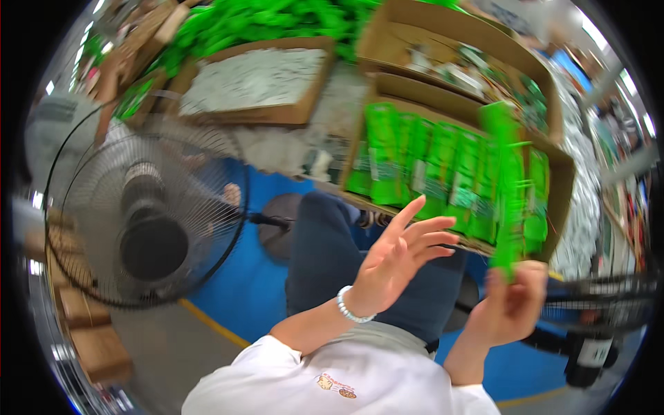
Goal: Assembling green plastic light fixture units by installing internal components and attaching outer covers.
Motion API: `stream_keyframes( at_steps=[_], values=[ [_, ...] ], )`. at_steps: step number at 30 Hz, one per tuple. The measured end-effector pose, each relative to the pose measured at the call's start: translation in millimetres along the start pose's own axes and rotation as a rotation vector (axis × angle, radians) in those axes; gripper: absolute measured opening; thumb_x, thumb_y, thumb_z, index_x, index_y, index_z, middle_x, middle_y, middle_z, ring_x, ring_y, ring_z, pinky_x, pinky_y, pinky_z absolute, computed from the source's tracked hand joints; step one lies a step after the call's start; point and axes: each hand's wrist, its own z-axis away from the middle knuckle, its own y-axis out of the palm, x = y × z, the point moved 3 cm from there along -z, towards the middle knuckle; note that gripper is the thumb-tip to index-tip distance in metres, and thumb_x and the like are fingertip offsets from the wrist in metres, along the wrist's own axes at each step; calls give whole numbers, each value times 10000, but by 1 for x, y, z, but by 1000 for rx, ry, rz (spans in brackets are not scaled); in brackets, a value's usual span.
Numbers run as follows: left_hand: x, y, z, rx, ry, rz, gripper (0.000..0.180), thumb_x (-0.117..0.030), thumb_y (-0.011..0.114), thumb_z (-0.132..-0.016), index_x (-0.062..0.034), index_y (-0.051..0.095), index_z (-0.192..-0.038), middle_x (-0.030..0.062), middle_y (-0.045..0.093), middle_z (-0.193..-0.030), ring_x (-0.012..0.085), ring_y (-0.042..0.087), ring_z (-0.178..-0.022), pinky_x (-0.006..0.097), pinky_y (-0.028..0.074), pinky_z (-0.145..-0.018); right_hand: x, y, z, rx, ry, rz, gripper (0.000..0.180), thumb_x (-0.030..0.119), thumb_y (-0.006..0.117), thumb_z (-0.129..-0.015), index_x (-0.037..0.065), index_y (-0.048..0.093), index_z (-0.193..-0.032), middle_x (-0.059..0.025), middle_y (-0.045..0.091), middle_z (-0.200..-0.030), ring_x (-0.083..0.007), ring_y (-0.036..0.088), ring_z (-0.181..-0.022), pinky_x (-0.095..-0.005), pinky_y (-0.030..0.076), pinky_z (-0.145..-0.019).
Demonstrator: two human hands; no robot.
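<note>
The right hand (pixel 515 301) is gripping a blurred green strip (pixel 507 180) by its lower end, in front of a cardboard box (pixel 564 207) where green packets (pixel 429 162) are standing in a row. The left hand (pixel 398 263), wearing a beaded bracelet (pixel 351 306), is hovering with fingers spread. A caged fan (pixel 153 247) is standing at left; white pieces (pixel 252 79) are filling a shallow cardboard tray (pixel 319 81).

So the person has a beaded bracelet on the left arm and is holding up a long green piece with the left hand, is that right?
Not quite: the head view shows the long green piece in the right hand, not the left hand. The beaded bracelet is on the left arm, as you say.
</note>
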Motion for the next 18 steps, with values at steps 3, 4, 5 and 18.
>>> stream_keyframes(
  at_steps=[3, 4, 5, 18],
  values=[
    [-32, -9, 4, -48, 75, 216, 650, -453, 408, -1001, -95, 170, -1490, 210, 486, -1288, 320, 542, -1148, 452, 411, -1007, 18, 57, 27, 482, -134, -58, 270, -59, 769, -651, 25, 636, -871, -87, 577, -723, -269, 540, -663, -341, 433, -598],
    [-41, -18, 7, -68, 109, 230, 620, -448, 394, -1007, -95, 199, -1477, 198, 525, -1215, 312, 573, -1093, 449, 432, -980, 22, 70, 32, 559, -190, -79, 248, -22, 778, -669, 17, 637, -869, -84, 579, -727, -264, 545, -666, -342, 444, -571],
    [-51, -25, 12, -139, 165, 122, 584, -432, 390, -1013, -87, 235, -1458, 176, 556, -1071, 288, 604, -980, 446, 472, -908, 25, 80, 31, 689, -222, -90, 238, 10, 785, -677, 16, 637, -865, -78, 583, -727, -256, 549, -662, -339, 450, -562],
    [-81, -106, 81, -338, -23, -167, 488, -455, 375, -1015, -11, 474, -1191, 146, 580, -993, 193, 614, -639, 323, 536, -586, 5, 342, -112, 1018, -442, 346, 174, 134, 679, -768, 2, 671, -882, -163, 665, -815, -295, 657, -783, -382, 514, -708]
  ],
)
